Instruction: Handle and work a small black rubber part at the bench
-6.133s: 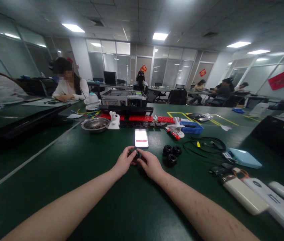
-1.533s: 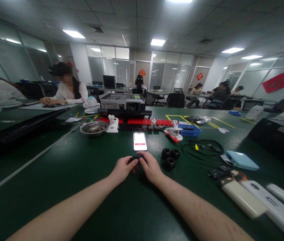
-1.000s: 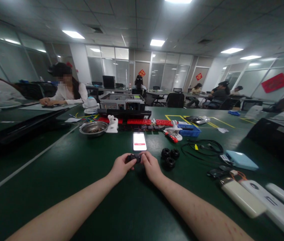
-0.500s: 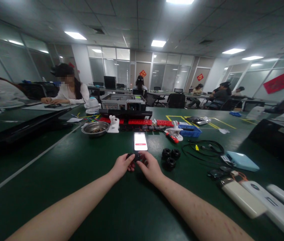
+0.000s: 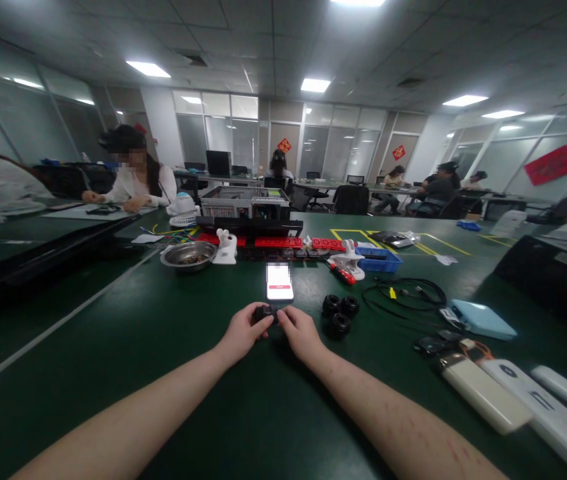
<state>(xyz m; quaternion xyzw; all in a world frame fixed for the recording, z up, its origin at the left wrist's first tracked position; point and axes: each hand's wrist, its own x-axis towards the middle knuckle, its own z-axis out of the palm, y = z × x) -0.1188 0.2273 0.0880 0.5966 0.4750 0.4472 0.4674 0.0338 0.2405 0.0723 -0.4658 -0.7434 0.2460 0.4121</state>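
One small black part [image 5: 266, 313] is held just nearer than the lit phone [image 5: 279, 285], its left end grasped by the left hand [image 5: 241, 335], its right end pinched by the right hand [image 5: 303, 335], which is closed tighter than half a second ago. Three glossy black rings [image 5: 339, 323] cluster rightward on the smooth green table [image 5: 218, 407]; farther left is a metal bowl [image 5: 188, 267]. Glass walls [image 5: 326, 143] line the far room.
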